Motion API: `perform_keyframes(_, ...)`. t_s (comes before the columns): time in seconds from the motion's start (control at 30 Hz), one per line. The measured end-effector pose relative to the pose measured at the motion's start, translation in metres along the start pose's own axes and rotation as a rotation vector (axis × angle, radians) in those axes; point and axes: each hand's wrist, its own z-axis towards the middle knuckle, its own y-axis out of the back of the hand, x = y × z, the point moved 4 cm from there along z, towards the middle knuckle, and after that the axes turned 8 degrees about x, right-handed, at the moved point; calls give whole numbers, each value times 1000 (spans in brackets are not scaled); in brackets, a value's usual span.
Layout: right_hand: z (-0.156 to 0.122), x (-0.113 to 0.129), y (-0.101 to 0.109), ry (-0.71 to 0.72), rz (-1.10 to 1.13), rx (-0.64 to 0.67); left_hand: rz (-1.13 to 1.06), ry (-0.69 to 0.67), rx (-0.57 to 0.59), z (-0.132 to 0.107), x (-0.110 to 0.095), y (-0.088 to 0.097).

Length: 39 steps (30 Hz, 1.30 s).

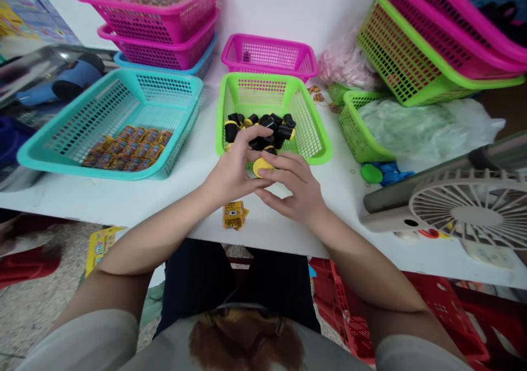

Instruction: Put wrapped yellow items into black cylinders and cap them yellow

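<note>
Between my two hands, above the table's near half, is a small cylinder with a round yellow end (pixel 262 167). My left hand (pixel 235 168) has its thumb and fingers around it from the left, the index finger arched over. From the other side my right hand (pixel 294 187) presses its fingertips to the yellow end. Just beyond them, a lime green basket (pixel 318 135) contains several loose black cylinders (pixel 284 132) with yellow ends. A few yellow printed packets (pixel 234 215) lie on the table below my left hand.
At left, a turquoise basket (pixel 181 140) has rows of small packets (pixel 127 149); stacked pink baskets (pixel 177 28) stand behind. A pink basket (pixel 267 58) is at the back. Right are a small green basket (pixel 358 132) with plastic bags, tilted stacked baskets (pixel 395 47) and a fan (pixel 473 212).
</note>
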Motion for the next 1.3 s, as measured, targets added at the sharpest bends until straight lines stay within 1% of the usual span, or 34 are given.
perform_keyframes(0.07,-1,-2,-1,43,-25,-2,-94,46,-16,0,0,-3)
perform_keyframes(0.13,-2,-5,0,51,-11,-18,-217,101,-16,0,-1,-7)
perform_keyframes(0.23,-3,-6,0,-14,12,-7,-386,158,21,2,0,-13)
perform_keyframes(0.27,-3,-5,0,-33,11,4,-425,166,37,2,0,-15)
perform_keyframes(0.33,-2,0,0,-30,13,9,-459,162,62,3,1,-16)
perform_keyframes(0.4,-1,7,3,-9,70,-6,-430,127,90,3,1,-17)
perform_keyframes(0.47,0,10,7,-42,178,-39,-348,66,103,2,2,-18)
perform_keyframes(0.53,2,11,10,-148,240,-40,-237,-5,112,-1,4,-21)
perform_keyframes(0.6,3,11,10,-269,212,-12,-131,-45,114,-4,7,-23)
perform_keyframes(0.7,3,12,6,-405,195,29,1,-42,129,-9,8,-27)
perform_keyframes(0.77,1,13,4,-460,200,25,77,-15,147,-12,7,-28)
perform_keyframes(0.87,-1,15,2,-480,150,-4,158,37,159,-15,3,-29)
perform_keyframes(0.93,-2,17,1,-478,146,-20,186,47,148,-15,-1,-28)
perform_keyframes(1.17,-7,17,-4,-470,206,-79,184,19,115,-15,-9,-27)
perform_keyframes(1.3,-4,14,-1,-433,238,-68,211,-1,66,-15,-6,-25)
